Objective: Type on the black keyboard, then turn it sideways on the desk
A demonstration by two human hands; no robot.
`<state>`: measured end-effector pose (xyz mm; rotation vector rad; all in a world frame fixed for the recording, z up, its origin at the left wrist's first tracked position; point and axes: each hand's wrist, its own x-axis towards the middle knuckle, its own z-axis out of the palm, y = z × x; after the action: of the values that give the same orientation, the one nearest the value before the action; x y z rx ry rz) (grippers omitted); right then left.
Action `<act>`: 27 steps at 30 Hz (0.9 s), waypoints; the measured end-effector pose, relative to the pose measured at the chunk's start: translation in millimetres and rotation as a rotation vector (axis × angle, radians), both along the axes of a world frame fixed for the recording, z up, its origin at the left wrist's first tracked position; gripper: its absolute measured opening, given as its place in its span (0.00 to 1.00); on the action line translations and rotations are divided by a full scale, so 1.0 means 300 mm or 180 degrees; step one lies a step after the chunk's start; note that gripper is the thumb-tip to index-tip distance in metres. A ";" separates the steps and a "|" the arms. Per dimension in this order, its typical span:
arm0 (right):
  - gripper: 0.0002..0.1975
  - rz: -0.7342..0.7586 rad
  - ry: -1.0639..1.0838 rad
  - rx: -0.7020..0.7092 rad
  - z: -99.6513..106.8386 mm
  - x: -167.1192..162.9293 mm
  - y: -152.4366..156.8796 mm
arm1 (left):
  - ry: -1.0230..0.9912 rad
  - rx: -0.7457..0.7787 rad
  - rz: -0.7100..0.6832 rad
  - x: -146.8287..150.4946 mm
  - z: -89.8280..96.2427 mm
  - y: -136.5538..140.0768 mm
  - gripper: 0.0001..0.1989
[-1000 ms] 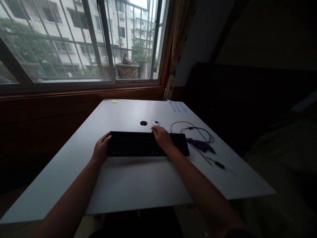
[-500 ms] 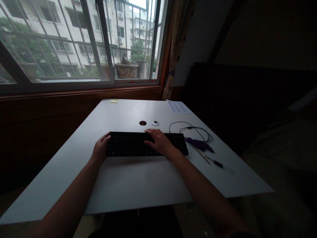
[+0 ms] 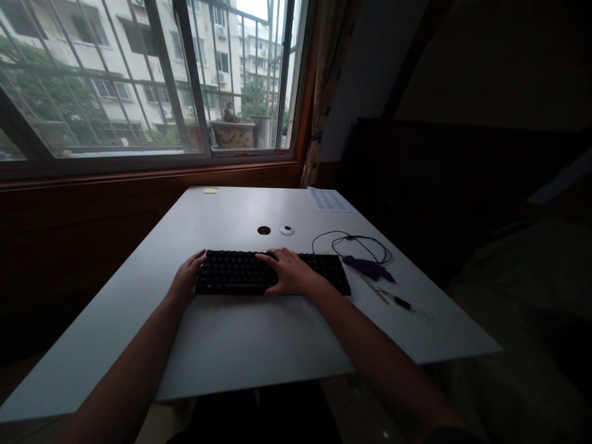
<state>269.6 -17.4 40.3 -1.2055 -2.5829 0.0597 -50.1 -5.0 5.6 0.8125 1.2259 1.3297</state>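
A black keyboard [image 3: 235, 271] lies across the middle of a white table [image 3: 250, 345], its keys facing up. My left hand [image 3: 187, 277] is closed around its left end, with the fingertips at the upper left corner. Spread over the keys right of centre is my right hand [image 3: 291, 271], fingers reaching toward the far edge and thumb near the front edge. It covers part of the keys. A thin black cable [image 3: 372, 239] lies in loops behind and to the right of the keyboard.
Right of the keyboard lie a purple cloth-like bundle [image 3: 369, 269], a flat thin strip [image 3: 374, 288] and a small black-handled tool [image 3: 400, 302]. Farther back are a round table hole [image 3: 264, 230], a white ring-shaped cover [image 3: 287, 230], a printed sheet [image 3: 329, 200] and yellow notes [image 3: 211, 190].
The keyboard, which looked slightly raised with a shadow under its front, now sits flatter. My right hand has spread, its thumb moving down toward the front edge. The view has shifted slightly.
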 end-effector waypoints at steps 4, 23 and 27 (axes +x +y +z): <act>0.56 -0.0062 -0.0028 -0.0090 0.005 -0.007 -0.014 | 0.0251 0.0110 0.0135 0.001 -0.006 0.004 0.40; 0.49 -0.1160 0.0004 -0.0130 -0.049 0.044 -0.055 | 0.0307 0.0736 0.0000 -0.018 -0.095 0.037 0.31; 0.47 -0.1588 0.0068 0.0019 -0.078 0.077 -0.064 | 0.0302 0.0721 -0.0022 -0.019 -0.094 0.038 0.29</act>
<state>292.8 -36.7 17.0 -1.7924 -2.1871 -0.0397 -55.8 6.4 -22.6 1.0494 1.1575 1.4557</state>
